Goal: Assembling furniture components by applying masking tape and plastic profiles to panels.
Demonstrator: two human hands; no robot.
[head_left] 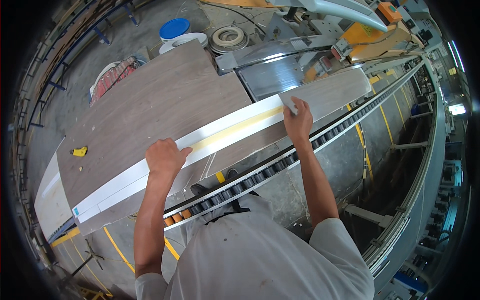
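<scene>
A long white strip panel (120,188) with a yellow band (235,126) along its far half lies diagonally across a brown wood-grain board (130,112). My left hand (165,157) is closed at the panel's middle, its thumb extended onto the yellow band; the other fingers are curled and partly hidden. At the panel's right end, my right hand (299,120) is closed, with a small flat grey piece (289,103) between thumb and fingers. What that piece is cannot be made out. A yellow hand tool (79,151) lies on the board at the left.
A black roller rail (250,181) runs between me and the board. Beyond the board stands a machine with a shiny metal bed (272,77). A blue-lidded bucket (175,29) and coiled edging rolls (228,39) sit on the floor. A long metal frame (400,200) curves along the right.
</scene>
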